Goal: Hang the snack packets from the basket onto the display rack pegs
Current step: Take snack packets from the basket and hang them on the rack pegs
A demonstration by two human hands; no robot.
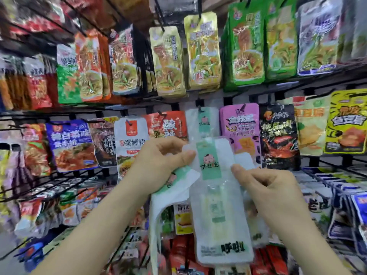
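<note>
Looking through the head camera, I see both hands raised before a black wire display rack [59, 113] that fills the whole view, hung with snack bags in every row. The left hand [158, 161] pinches the upper left corner of a white front packet [216, 215] with a green label strip. The right hand [266, 187] pinches its right edge near the top. The 2 hands are apart, with that packet upright between them. Tucked under the left palm is a second packet [174, 187] of the same kind, its body drooping beside the left wrist.

Directly above the hands a matching white packet [204, 124] hangs on a peg. Up and right of the right hand hang a purple packet [239, 122] and then a black packet [278, 133]. Just left of the left hand hangs a white-and-red packet [131, 135]. Higher still, gold packets [202, 52] and green packets [246, 46] crowd the upper row. Right of the right hand, blue packets [357, 215] sit in rows. I cannot read most lettering; the edges of the view are blurred.
</note>
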